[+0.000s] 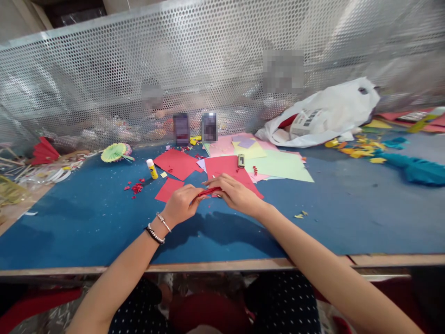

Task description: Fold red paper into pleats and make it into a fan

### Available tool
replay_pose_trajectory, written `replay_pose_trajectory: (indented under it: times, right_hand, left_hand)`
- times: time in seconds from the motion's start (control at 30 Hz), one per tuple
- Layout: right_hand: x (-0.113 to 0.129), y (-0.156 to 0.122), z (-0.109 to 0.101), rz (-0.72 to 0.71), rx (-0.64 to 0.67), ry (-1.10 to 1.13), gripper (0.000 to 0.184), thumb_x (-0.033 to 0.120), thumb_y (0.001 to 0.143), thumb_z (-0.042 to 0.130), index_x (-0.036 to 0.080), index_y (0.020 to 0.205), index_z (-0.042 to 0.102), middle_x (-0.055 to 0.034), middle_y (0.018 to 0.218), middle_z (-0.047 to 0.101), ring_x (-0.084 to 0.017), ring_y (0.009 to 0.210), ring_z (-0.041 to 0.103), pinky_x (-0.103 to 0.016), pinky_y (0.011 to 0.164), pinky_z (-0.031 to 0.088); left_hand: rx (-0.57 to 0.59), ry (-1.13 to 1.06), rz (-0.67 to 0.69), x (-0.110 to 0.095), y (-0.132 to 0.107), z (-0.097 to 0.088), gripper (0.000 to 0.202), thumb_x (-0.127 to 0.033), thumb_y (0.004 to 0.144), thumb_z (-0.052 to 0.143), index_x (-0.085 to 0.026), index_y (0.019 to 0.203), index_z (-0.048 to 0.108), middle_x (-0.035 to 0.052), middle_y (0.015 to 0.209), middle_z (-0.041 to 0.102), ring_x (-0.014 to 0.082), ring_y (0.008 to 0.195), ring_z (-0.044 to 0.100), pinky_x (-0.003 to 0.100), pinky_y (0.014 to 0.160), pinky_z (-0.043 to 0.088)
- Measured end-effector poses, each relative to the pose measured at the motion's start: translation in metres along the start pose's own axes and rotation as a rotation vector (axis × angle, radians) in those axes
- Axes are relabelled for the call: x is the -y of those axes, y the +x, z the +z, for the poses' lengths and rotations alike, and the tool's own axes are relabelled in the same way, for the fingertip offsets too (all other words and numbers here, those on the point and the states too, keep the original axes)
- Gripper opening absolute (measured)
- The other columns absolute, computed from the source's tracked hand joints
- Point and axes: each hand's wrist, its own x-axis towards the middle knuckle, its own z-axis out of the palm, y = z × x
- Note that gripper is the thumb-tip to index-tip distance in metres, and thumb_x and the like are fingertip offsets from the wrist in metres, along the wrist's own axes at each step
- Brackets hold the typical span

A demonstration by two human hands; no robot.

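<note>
Between my two hands, just above the blue table, is a narrow folded strip of red paper (209, 190). My left hand (183, 202) pinches its left end, and my right hand (233, 191) grips the other end with fingers bent over it. Part of the strip is hidden by my fingers. Beyond my hands lies a large red paper sheet (222, 166), with a small sharpener-like metal piece (241, 161) on top. Two smaller red pieces lie to the left, one a red sheet (179, 163) and one a red square (169, 189).
A glue stick (152, 169) stands upright beside red paper scraps (137, 187). Behind are pale green paper (287, 165), a pleated paper fan (114, 152) and a white plastic bag (323, 116). A perforated metal screen (215, 60) borders the blue table (333, 222). Yellow and teal paper pieces (417, 168) lie right.
</note>
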Motion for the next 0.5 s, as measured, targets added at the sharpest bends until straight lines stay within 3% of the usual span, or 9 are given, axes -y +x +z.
replay_pose_trajectory:
  times: [0.2, 0.33, 0.5]
  right_hand:
    - [0.0017, 0.0013, -0.0030, 0.043, 0.074, -0.027, 0.023, 0.025, 0.097, 0.036, 0.017, 0.110, 0.053, -0.0099, 0.095, 0.061, -0.020, 0.089, 0.056, -0.037, 0.077, 0.050]
    - [0.0007, 0.0014, -0.0041, 0.025, 0.102, -0.100, 0.032, 0.031, 0.098, 0.032, 0.016, 0.116, 0.053, -0.0108, 0.096, 0.061, -0.021, 0.090, 0.056, -0.038, 0.078, 0.049]
    - [-0.0009, 0.0002, -0.0017, 0.033, 0.126, -0.214, 0.040, 0.037, 0.097, 0.031, 0.016, 0.126, 0.050, -0.0105, 0.097, 0.062, -0.023, 0.091, 0.055, -0.042, 0.081, 0.048]
  left_hand:
    - [-0.031, 0.043, 0.037, -0.0013, -0.0002, -0.0017, 0.022, -0.024, 0.093, 0.045, -0.013, 0.088, 0.063, 0.0050, 0.070, 0.066, 0.0137, 0.063, 0.058, 0.025, 0.058, 0.046]
    - [-0.055, 0.006, 0.015, -0.0004, -0.0012, -0.0019, 0.028, -0.028, 0.094, 0.043, -0.012, 0.085, 0.065, 0.0052, 0.066, 0.066, 0.0132, 0.060, 0.058, 0.025, 0.056, 0.044]
    - [0.002, -0.107, -0.185, -0.0044, -0.0013, -0.0011, 0.030, -0.031, 0.093, 0.045, -0.017, 0.078, 0.066, 0.0032, 0.070, 0.070, 0.0127, 0.063, 0.062, 0.025, 0.061, 0.046]
